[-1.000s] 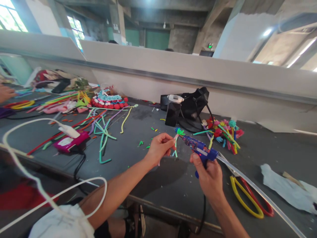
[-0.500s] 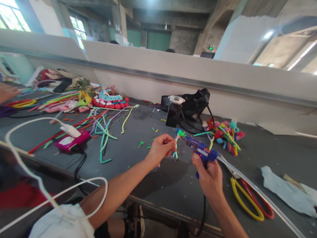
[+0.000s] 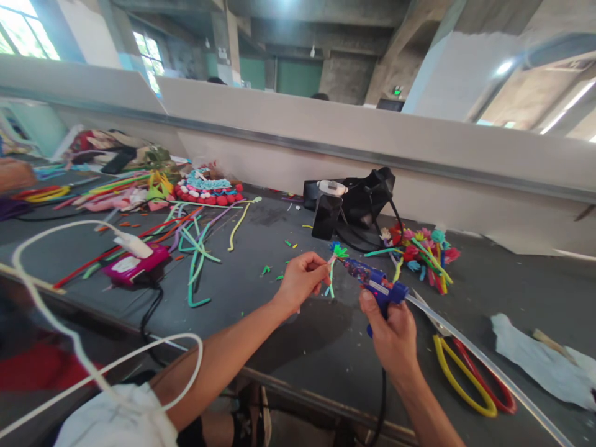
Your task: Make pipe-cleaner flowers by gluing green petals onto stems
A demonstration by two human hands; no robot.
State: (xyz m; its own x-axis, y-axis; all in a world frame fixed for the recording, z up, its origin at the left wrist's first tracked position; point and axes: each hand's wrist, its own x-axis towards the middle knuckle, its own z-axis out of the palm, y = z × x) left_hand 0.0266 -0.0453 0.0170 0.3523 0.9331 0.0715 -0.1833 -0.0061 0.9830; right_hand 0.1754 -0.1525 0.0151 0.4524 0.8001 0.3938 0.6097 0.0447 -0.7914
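My left hand (image 3: 306,278) pinches a small pipe-cleaner flower (image 3: 339,251) by its stems, which hang pale green below the fingers. Its head is green with some blue. A blue hot glue gun (image 3: 379,285) is gripped in my right hand (image 3: 393,329), its nozzle against or very close to the stem just under the flower head. From the gun's back runs a long clear glue stick (image 3: 488,366). To the right of that hand lie scissors (image 3: 465,372) with one yellow and one red handle.
Finished pipe-cleaner flowers (image 3: 426,251) are heaped at the right. Behind stand a black phone (image 3: 326,216) and a black bag (image 3: 372,192). Loose pipe cleaners (image 3: 195,254), a magenta power box (image 3: 135,266) and a white cable (image 3: 41,304) are at left, with another person's hand (image 3: 16,174) beyond.
The glue gun and my right hand have shifted very slightly left. My left hand and the flower stay nearly still. The other person's hand at far left has moved a little.
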